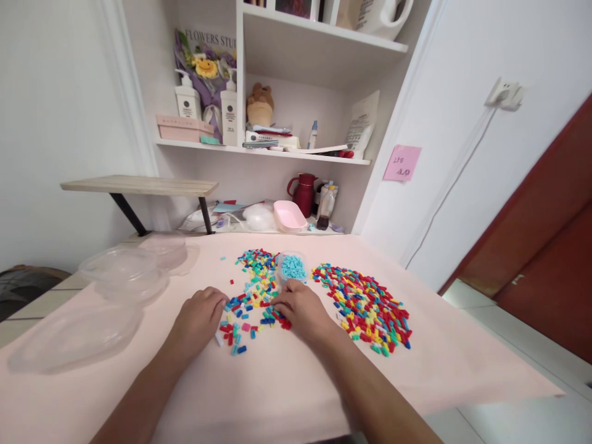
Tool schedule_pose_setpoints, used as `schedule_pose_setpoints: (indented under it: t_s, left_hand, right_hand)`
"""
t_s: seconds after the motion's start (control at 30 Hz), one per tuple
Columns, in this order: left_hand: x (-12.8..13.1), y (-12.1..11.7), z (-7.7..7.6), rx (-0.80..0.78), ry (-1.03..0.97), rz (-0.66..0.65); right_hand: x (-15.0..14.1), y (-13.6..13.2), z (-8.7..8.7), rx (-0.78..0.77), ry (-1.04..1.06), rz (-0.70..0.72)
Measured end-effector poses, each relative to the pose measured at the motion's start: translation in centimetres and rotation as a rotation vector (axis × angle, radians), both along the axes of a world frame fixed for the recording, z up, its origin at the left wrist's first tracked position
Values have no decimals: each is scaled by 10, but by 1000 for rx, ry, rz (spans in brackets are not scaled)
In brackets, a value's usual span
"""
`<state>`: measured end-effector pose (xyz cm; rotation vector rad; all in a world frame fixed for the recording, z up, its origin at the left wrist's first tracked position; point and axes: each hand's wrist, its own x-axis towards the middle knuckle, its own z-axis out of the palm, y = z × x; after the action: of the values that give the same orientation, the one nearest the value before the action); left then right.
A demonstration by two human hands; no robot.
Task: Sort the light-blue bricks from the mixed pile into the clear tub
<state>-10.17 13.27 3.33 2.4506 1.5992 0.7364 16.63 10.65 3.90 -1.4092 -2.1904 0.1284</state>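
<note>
Small toy bricks in many colours (250, 305) lie loosely spread on the pink tabletop (259, 394) between my two hands. My left hand (200, 316) rests at the left edge of this spread, fingers curled together; whatever they may hold is hidden. Over the right side of the same spread, my right hand (303, 307) has its thumb and fingers pinched low among the bricks. What sits in that pinch is too small to make out. Just beyond it stands a clear tub (280, 275) with light blue bricks (293, 266) inside.
To the right lies a larger heap of mixed bricks (370, 308). Clear plastic containers (124, 271) and a clear lid (74, 336) are on the left. A pink tray (290, 216) and a red jug (304, 192) stand at the back, below the shelves (314, 157).
</note>
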Motion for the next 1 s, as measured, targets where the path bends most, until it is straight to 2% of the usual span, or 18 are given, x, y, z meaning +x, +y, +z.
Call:
schedule_pose_setpoints:
  t_s: [0.4, 0.6, 0.73, 0.83, 0.93, 1.0]
  left_hand:
    - [-2, 3, -1, 11, 4, 0]
    - [-3, 4, -2, 12, 7, -5]
    - [-3, 3, -2, 11, 4, -4]
    - [-2, 3, -2, 11, 2, 0]
    - [-2, 2, -1, 7, 7, -3]
    - [-2, 2, 0, 5, 11, -4]
  right_hand:
    - [-8, -2, 7, 16, -33, -2]
    - [-7, -5, 12, -21, 55, -7]
    - [-8, -3, 9, -43, 33, 45]
    - [-10, 0, 5, -55, 44, 32]
    - [-12, 1, 2, -61, 120, 21]
    - [-13, 3, 2, -56, 259, 30]
